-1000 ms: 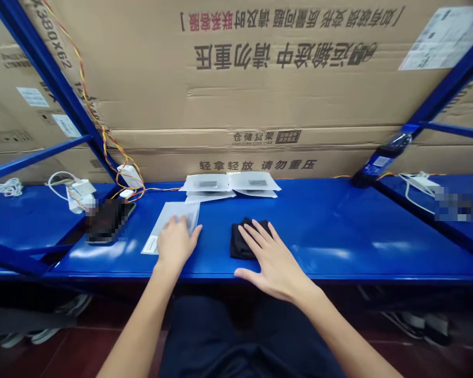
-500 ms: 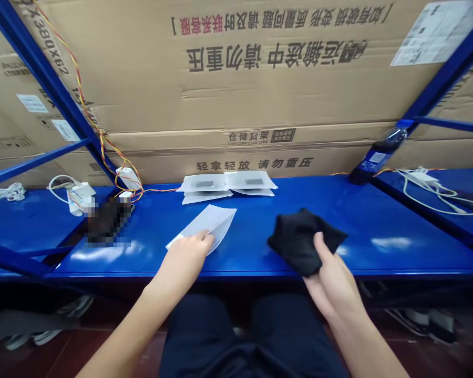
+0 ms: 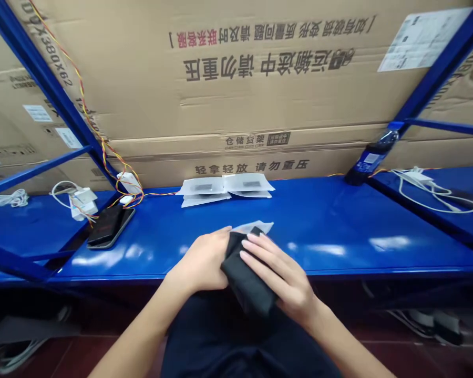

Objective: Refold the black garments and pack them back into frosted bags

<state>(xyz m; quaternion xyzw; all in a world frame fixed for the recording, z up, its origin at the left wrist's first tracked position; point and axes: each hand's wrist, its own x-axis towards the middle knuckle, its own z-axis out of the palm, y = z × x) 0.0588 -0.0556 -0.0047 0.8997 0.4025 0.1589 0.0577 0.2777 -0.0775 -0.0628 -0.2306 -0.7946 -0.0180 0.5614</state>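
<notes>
Low over the shelf's front edge, my two hands have come together around a folded black cloth (image 3: 248, 283). My right hand (image 3: 286, 275) is closed on the cloth, its fingers lying across the top. At the cloth's left side is my left hand (image 3: 205, 260), curled around a white translucent pouch (image 3: 260, 226) and touching the cloth. Only the pouch's far end shows; the cloth and hands cover the rest. Farther back on the blue shelf (image 3: 319, 215) lie several similar white pouches (image 3: 203, 186) in two overlapping stacks, with dark marks on the top ones.
At left, a dark phone (image 3: 109, 226) lies near white adapters (image 3: 82, 202) and red-yellow wires (image 3: 90, 118). A dark bottle with a blue cap (image 3: 370, 157) leans at the back right, near a white cable (image 3: 437, 189). Large cardboard boxes (image 3: 236, 110) stand behind.
My right hand has brought the black cloth left, and my left hand has moved right with the white pouch. Cloth and pouch now overlap in front of me.
</notes>
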